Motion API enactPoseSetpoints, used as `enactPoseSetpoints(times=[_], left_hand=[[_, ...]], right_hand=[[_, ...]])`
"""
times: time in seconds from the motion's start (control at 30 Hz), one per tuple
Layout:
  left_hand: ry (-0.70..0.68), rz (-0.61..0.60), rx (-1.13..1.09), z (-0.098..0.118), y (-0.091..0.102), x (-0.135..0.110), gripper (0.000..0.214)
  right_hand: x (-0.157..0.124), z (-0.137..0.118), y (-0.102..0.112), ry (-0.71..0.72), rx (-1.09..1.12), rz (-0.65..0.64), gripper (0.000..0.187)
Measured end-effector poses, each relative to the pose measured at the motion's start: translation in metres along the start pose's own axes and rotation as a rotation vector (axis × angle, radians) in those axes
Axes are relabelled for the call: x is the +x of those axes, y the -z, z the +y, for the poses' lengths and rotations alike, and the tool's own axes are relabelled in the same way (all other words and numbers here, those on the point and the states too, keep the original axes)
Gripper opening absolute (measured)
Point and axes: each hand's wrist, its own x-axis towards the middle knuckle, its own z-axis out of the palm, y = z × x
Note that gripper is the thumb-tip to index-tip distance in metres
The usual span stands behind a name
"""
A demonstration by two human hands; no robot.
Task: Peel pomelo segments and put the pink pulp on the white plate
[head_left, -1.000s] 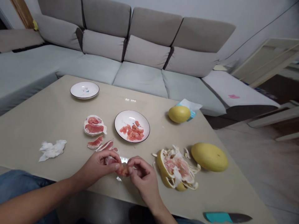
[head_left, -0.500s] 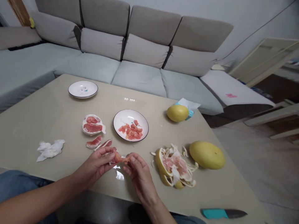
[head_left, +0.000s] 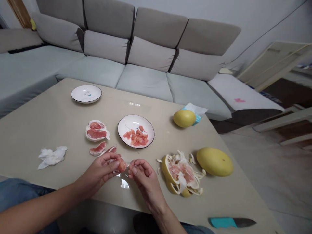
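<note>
My left hand [head_left: 98, 172] is closed around a peeled pomelo segment [head_left: 122, 165], its pink flesh showing past the thumb. Just to the right, my right hand [head_left: 147, 182] pinches a small piece of pomelo [head_left: 131, 167]; whether it is flesh or membrane is hard to make out. Beyond the hands lies a white plate [head_left: 124, 139] with a dark rim, bearing loose pieces of pomelo flesh [head_left: 138, 139]. Left of the plate sit a partly peeled pomelo chunk [head_left: 96, 133] and a separate segment [head_left: 97, 149], with another segment [head_left: 111, 150] partly behind my left hand.
A pomelo rind [head_left: 167, 169] heaped with peelings lies right, beside a whole pomelo [head_left: 214, 161]. Another pomelo [head_left: 184, 118] rests against a tissue pack [head_left: 198, 119]. A turquoise-handled knife [head_left: 223, 222] lies near the front edge. Crumpled tissue [head_left: 52, 157] and another plate [head_left: 86, 99] are left.
The pink strip stretched between my hands has come apart, leaving a narrow gap with a thin pale bit in it. My right hand has shifted slightly; the view has moved a little.
</note>
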Motion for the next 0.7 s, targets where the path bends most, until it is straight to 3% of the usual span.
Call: enactPoseSetpoints(times=[0.27, 0.4, 0.5, 0.6, 0.7], left_hand=[[0.101, -0.094, -0.235, 0.007, -0.004, 0.000, 0.010], [0.182, -0.038, -0.399, 0.010, -0.004, 0.002, 0.030], [0.211, 0.021, -0.443, 0.010, -0.003, 0.004, 0.043], [0.219, 0.084, -0.462, 0.010, -0.004, 0.005, 0.053], [0.229, 0.123, -0.499, 0.011, -0.005, 0.004, 0.052]], right_hand=[[-0.003, -0.011, 0.003, -0.049, 0.030, -0.052, 0.022], [0.001, -0.023, 0.008, -0.038, -0.128, -0.069, 0.022], [0.024, -0.036, 0.021, 0.207, -0.566, 0.004, 0.020], [0.063, -0.048, 0.041, 0.647, -1.081, 0.145, 0.016], [0.092, -0.054, 0.053, 0.734, -1.188, 0.140, 0.017]])
